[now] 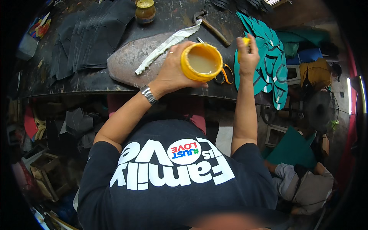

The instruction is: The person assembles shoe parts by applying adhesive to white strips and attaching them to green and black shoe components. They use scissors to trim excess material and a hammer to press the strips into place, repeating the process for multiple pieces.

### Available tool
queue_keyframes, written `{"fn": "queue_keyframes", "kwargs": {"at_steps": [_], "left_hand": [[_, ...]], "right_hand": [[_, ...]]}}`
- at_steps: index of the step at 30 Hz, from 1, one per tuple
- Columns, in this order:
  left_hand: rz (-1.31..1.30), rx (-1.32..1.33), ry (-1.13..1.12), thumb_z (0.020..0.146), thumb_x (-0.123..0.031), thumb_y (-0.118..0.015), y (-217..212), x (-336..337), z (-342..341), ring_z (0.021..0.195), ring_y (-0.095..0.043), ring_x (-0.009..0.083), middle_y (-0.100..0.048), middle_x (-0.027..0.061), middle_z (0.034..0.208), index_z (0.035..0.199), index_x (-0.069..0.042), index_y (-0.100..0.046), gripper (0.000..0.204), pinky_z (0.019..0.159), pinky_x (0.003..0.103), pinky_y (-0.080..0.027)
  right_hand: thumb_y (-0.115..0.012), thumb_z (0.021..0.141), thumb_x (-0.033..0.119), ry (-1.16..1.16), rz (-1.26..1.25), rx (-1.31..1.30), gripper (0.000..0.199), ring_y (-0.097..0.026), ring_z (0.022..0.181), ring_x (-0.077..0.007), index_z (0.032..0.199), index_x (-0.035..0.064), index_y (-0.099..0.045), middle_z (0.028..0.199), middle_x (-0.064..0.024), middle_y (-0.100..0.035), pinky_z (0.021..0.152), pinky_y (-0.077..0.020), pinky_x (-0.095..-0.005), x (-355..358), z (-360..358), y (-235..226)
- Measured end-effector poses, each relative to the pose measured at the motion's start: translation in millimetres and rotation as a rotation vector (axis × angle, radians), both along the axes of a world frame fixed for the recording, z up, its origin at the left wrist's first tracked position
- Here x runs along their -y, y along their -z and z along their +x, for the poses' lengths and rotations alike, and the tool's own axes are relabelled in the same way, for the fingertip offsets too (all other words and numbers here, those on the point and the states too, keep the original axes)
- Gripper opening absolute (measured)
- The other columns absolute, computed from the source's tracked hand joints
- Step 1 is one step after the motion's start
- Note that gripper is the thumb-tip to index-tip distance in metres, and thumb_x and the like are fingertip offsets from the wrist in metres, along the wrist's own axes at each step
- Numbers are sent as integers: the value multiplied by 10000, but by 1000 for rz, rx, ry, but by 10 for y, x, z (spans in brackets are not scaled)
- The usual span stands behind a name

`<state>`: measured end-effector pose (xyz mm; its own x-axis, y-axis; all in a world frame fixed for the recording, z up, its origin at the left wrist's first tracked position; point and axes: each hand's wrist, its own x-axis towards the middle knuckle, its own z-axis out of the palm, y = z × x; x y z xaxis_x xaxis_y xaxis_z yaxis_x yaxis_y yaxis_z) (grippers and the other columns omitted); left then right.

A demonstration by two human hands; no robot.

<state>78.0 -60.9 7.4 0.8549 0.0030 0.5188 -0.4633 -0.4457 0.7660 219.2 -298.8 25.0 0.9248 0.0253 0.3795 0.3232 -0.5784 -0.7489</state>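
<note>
Left hand [171, 71] clasps the open yellow jar [194, 76].
Right of it, apart, right hand [250, 57] grips a yellow piece [246, 41].

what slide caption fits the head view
Left hand holds an open round yellow jar of cloudy liquid at a black worktable; right hand grips a small yellow object.

Black shirt [184, 203], big white letters [143, 177]

From far off I see the shirt has short sleeves [102, 158]. Its letters look upside down to me. With them sits a white circle [184, 151] with red, blue and green writing [184, 155]. I also see a shiny silver watch [148, 95] on the left wrist and a thin ring [171, 52] on the left hand [173, 70].
</note>
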Motion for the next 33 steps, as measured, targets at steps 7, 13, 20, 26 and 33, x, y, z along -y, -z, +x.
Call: {"fn": "queue_keyframes", "kwargs": {"at_steps": [7, 13, 20, 26, 33], "left_hand": [[-31, -16, 82, 523, -349, -985, 211, 429, 339, 1297, -479, 368, -514, 187, 1368, 1361, -17, -498, 1024, 1101, 433, -416], [-34, -143, 27, 535, -329, -990, 239, 500, 480, 1312, -487, 387, -504, 206, 1377, 1504, -23, -305, 1226, 1102, 436, -422], [162, 56, -53, 722, -290, -897, 48, -140, -137, 1235, -555, 343, -549, 171, 1323, 1399, -62, -540, 799, 1052, 400, -455], [400, -51, -414, 816, -249, -795, 104, -863, -813, 1116, -574, 295, -633, 87, 1180, 1136, -55, -707, 385, 963, 409, -432], [579, -26, -391, 916, -299, -696, 308, -957, -1018, 1229, -530, 256, -623, 56, 1263, 1262, -156, -695, 374, 1062, 420, -347]], "right_hand": [[-527, 991, 583, -26, -133, 376, 610, -445, 1351, -328, 1282, 67, -673, 1361, -180, -566, 1128, -306, -481, 192, 147, 357], [-653, 968, 377, -421, -98, 173, 299, -449, 1334, -322, 990, 119, -804, 1239, -138, -658, 1110, -350, -425, 55, -328, -196], [-568, 954, 563, -364, -789, 305, 478, -413, 1381, -357, 951, 159, -825, 1352, -144, -624, 1151, -222, -538, -89, -474, -344], [-644, 968, 371, -181, -514, 426, 322, -539, 1235, -350, 1060, 92, -775, 1261, -163, -637, 1055, -392, -452, -119, -658, -451], [-739, 885, 241, -155, -872, 341, 248, -588, 1141, -339, 1055, 60, -733, 1199, -165, -645, 1002, -429, -462, -214, -1170, -586]]}}
